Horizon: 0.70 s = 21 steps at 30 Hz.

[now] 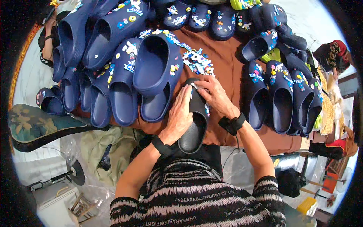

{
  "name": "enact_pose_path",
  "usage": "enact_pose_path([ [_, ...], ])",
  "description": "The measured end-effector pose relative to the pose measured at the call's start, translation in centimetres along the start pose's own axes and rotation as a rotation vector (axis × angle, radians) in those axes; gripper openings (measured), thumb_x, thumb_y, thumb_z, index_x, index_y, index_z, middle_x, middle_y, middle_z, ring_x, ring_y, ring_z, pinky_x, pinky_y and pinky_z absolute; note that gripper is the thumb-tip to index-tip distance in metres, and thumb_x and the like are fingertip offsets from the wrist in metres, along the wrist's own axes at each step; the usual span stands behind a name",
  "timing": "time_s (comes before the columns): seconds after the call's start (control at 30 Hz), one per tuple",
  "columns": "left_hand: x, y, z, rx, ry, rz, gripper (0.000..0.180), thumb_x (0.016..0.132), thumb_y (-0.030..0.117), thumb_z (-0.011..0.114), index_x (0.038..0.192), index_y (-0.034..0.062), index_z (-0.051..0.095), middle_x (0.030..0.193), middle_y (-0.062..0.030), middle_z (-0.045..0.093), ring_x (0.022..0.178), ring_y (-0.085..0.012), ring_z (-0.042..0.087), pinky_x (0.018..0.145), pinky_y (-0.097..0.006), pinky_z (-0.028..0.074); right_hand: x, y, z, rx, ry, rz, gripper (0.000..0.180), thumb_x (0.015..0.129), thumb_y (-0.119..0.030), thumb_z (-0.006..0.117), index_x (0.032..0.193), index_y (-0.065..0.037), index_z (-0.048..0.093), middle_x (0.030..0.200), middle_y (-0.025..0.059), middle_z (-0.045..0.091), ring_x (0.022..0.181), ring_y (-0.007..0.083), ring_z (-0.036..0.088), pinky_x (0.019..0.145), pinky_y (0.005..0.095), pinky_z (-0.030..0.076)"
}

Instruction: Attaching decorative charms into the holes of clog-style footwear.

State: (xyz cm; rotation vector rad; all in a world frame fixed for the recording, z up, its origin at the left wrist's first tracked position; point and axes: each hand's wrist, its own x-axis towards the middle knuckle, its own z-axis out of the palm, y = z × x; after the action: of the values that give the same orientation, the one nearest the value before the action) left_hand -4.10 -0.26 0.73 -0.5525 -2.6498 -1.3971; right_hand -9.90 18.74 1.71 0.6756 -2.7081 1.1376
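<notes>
fingers curled, pressing black clog

Navy clogs crowd a brown cloth beside loose charms.

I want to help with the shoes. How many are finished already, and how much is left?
Looks well along. Done: navy clogs on the right and a heap on the left already carry colourful charms. In hand: the left hand steadies a dark clog while the right hand works at its toe. Left: a pile of loose charms on the brown cloth.
</notes>
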Motion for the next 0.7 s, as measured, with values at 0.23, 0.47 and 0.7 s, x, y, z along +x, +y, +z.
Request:
enact_pose_path([
  [0.23, 0.2, -0.1, 0.2, 0.019, 0.002, 0.015, 0.086, 0.070, -0.016, 0.046, 0.153, -0.0029, 0.028, 0.155, -0.0263, 0.034, 0.147, -0.0390, 0.031, 0.123, -0.043, 0.025, 0.6, 1.8, 0.3, 0.001, -0.092, -0.164, 0.030, 0.091, -0.008, 0.063, 0.120, -0.006, 0.068, 0.124, 0.0156, 0.059, 0.122, 0.0347, 0.054, 0.104, 0.0433, 0.044],
  [0.47, 0.2, 0.1, 0.0, -0.011, -0.002, 0.013, 0.087, 0.069, -0.017, 0.045, 0.154, -0.0013, 0.028, 0.156, -0.0256, 0.034, 0.148, -0.0380, 0.030, 0.123, -0.041, 0.024, -0.8, 3.3, -0.9, 0.501, 0.225, 0.285, 0.030, 0.095, -0.006, 0.057, 0.123, 0.001, 0.064, 0.116, 0.0168, 0.067, 0.115, 0.0283, 0.062, 0.102, 0.0340, 0.046],
  [0.7, 0.0, -0.4, 0.3, -0.041, 0.005, -0.010, 0.088, 0.068, -0.017, 0.044, 0.153, -0.0015, 0.029, 0.157, -0.0243, 0.033, 0.148, -0.0364, 0.029, 0.124, -0.040, 0.023, -1.7, 1.7, -0.8, 0.298, 0.014, 0.136, 0.027, 0.094, -0.010, 0.062, 0.118, 0.001, 0.067, 0.118, 0.0166, 0.063, 0.113, 0.0315, 0.060, 0.100, 0.0372, 0.046],
])
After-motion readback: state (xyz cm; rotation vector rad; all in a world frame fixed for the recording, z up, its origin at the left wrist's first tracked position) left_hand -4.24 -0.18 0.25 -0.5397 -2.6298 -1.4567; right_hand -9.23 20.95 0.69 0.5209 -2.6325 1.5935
